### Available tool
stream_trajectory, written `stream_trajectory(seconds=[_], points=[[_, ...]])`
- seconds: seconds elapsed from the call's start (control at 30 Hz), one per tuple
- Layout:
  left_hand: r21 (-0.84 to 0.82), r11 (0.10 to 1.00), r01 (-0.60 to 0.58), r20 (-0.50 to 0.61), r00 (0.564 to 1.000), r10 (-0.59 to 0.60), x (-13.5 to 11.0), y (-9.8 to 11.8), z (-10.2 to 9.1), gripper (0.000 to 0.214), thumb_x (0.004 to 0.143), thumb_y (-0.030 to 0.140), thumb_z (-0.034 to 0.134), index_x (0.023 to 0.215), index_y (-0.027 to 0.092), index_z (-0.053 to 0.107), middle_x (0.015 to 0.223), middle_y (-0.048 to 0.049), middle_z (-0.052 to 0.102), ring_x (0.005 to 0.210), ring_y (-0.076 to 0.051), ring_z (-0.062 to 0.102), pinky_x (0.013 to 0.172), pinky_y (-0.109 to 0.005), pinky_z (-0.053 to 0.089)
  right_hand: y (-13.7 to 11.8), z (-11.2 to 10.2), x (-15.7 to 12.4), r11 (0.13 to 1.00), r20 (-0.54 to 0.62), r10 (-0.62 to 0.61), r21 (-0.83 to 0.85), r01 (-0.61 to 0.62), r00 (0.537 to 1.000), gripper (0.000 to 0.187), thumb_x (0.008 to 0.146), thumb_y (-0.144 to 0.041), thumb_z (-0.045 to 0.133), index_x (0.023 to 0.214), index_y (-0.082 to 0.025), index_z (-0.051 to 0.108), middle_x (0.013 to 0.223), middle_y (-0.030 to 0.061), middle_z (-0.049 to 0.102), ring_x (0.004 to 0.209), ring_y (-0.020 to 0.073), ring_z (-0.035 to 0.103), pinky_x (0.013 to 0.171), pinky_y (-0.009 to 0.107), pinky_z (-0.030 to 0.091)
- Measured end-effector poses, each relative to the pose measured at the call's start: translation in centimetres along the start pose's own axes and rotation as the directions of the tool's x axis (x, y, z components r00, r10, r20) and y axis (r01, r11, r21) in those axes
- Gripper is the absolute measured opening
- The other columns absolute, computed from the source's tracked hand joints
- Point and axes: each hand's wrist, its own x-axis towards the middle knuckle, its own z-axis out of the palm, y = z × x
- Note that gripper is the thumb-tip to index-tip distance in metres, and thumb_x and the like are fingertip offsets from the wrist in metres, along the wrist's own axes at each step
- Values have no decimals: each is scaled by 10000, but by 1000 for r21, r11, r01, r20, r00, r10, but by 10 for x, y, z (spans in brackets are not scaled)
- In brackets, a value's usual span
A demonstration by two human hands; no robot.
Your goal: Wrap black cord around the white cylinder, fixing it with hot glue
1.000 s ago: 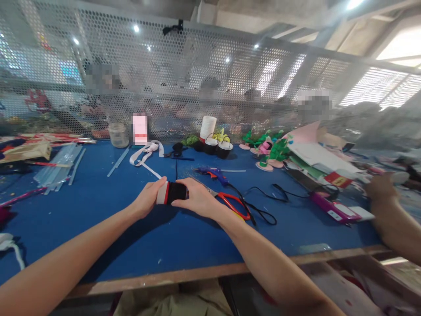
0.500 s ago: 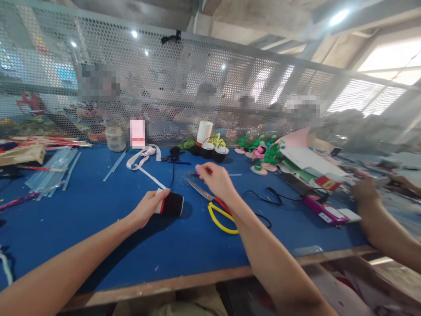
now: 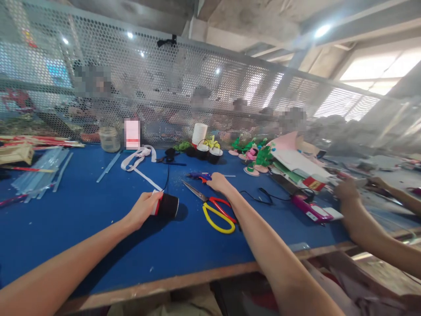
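Observation:
My left hand (image 3: 144, 210) is closed around a small black cup (image 3: 168, 206) tipped on its side, with a red and white band near my fingers. White ribbon (image 3: 148, 179) runs from the cup back to a loose coil. Farther right, my right hand (image 3: 218, 182) is wrapped around the back end of a blue glue gun (image 3: 199, 175) with an orange trigger, which lies low over the table. Just in front of my right forearm are scissors (image 3: 219, 218) with red and yellow handles, their blades apart and pointing up-left.
Clear glue sticks (image 3: 42, 173) and a glass jar (image 3: 109, 139) are at the left. Small black baskets (image 3: 215, 154) and green plant figures (image 3: 263, 158) stand along the back. A purple device (image 3: 311, 209) and a co-worker's arm (image 3: 362, 219) are at the right.
My right hand has come down onto the glue gun from a pinched pose above it. The left hand still holds the cup. The view has shifted slightly right.

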Motion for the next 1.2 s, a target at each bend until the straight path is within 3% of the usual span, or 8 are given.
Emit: stream_trajectory(seconds=[0.17, 0.23, 0.27, 0.33, 0.47, 0.6, 0.93, 1.2], points=[[148, 983, -108, -34, 993, 115, 2, -2, -4, 346, 679, 423, 396, 464, 153, 417, 401, 54, 363, 396, -71, 329, 398, -193, 233, -8, -15, -15, 974, -54, 4, 228, 8, 999, 237, 673, -175, 502, 897, -115, 552, 855, 94, 632, 790, 175, 593, 589, 202, 428], [220, 964, -152, -45, 985, 166, 3, -2, -6, 362, 683, 443, 383, 458, 160, 381, 405, 59, 319, 405, -67, 284, 405, -201, 203, -16, -27, -29, 940, -33, -53, 335, 61, 998, 207, 722, -189, 446, 903, -122, 523, 796, 60, 636, 675, 118, 599, 563, 183, 441], [247, 954, -170, -43, 982, 186, 3, -2, -7, 366, 685, 450, 376, 458, 164, 368, 408, 61, 299, 410, -67, 267, 409, -205, 192, -20, -33, -37, 909, -2, -102, 406, 94, 995, 177, 736, -218, 443, 867, -128, 519, 734, 39, 634, 603, 98, 591, 538, 177, 447], [286, 938, -198, -25, 977, 213, 3, -3, -9, 368, 696, 453, 359, 462, 169, 355, 417, 59, 277, 420, -71, 252, 418, -214, 185, -28, -40, -53, 715, 109, -247, 691, 105, 963, 157, 716, -267, 490, 776, -123, 510, 597, 24, 602, 490, 97, 557, 478, 200, 451], [363, 900, -240, -2, 966, 259, 2, -5, -12, 358, 707, 426, 359, 452, 177, 319, 428, 57, 258, 430, -73, 236, 430, -224, 175, -37, -35, -80, 568, 89, -361, 810, 143, 928, 221, 690, -340, 530, 719, -121, 511, 529, 25, 583, 440, 110, 548, 442, 225, 460], [394, 885, -248, -23, 960, 280, 3, -4, -15, 356, 706, 406, 362, 437, 181, 302, 416, 56, 253, 426, -75, 226, 429, -228, 164, -41, -18, -89, 578, -7, -325, 790, 204, 946, 218, 673, -326, 539, 716, -112, 551, 615, 63, 612, 511, 134, 581, 482, 239, 480], [318, 915, -250, -10, 964, 267, 9, -5, -19, 334, 710, 380, 355, 519, 135, 477, 448, 44, 355, 448, -84, 280, 445, -221, 222, -46, -14, -105, 661, 102, -336, 733, 158, 936, 199, 672, -328, 525, 611, -139, 529, 394, -37, 461, 319, 68, 412, 323, 178, 359], [288, 924, -250, -6, 965, 263, 9, -6, -18, 358, 719, 396, 365, 523, 124, 491, 440, 45, 327, 443, -79, 257, 433, -225, 198, -46, -5, -107, 740, -87, -411, 550, 388, 908, 189, 706, -330, 489, 642, -163, 552, 396, -32, 470, 366, 104, 451, 361, 201, 365]])
